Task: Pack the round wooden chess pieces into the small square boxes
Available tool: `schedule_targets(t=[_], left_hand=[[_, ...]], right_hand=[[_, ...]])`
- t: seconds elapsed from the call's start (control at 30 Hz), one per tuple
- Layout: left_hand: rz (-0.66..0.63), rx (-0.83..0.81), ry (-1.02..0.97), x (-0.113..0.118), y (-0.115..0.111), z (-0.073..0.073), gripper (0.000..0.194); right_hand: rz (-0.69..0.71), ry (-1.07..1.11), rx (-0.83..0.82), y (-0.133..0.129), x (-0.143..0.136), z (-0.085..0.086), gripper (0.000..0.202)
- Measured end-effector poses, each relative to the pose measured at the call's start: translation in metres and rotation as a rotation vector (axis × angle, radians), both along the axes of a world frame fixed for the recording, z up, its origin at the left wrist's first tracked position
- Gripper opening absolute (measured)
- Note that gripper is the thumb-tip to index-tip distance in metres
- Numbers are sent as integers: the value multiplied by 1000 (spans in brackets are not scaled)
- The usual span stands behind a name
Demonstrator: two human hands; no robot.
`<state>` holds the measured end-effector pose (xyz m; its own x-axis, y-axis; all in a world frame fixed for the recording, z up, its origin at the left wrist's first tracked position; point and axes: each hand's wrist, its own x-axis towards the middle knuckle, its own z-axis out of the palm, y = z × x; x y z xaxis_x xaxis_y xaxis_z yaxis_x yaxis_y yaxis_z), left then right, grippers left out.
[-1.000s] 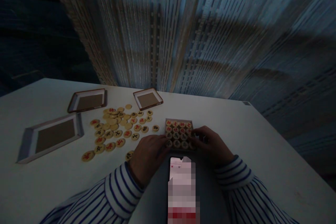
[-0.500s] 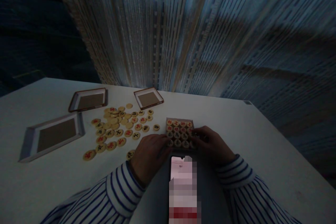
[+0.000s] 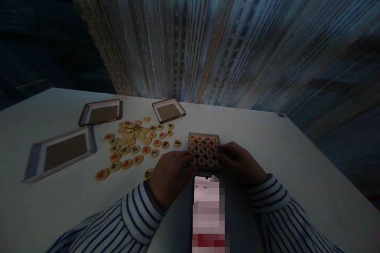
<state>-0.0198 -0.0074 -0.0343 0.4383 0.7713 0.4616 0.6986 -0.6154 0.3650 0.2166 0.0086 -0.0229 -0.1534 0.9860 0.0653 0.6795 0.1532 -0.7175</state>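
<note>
A small box stands before me, filled with rows of round xiangqi pieces, red characters in the far rows and dark ones in the near rows. My left hand is closed at its near left corner, fingertips over the edge by the end pieces. On the opposite side, my right hand grips the right wall with bent fingers and covers part of the last column. Left of the box lie many loose xiangqi pieces, some face up, others blank side up or heaped. One piece lies beside my left wrist, partly hidden.
An open tray lies at the left of the white table. Two brown-rimmed lids or trays, a left one and a right one, lie farther back. A lit phone is between my forearms. A string curtain hangs behind.
</note>
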Motion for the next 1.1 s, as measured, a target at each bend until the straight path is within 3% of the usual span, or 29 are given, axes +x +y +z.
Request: schedule_targets(t=[0.87, 1.1], left_hand=[[-4, 24, -21, -1, 1, -3, 21], [-11, 61, -10, 0, 1, 0, 20]], right_hand=[[-9, 11, 7, 1, 1, -3, 22], [35, -39, 13, -1, 9, 9, 22]])
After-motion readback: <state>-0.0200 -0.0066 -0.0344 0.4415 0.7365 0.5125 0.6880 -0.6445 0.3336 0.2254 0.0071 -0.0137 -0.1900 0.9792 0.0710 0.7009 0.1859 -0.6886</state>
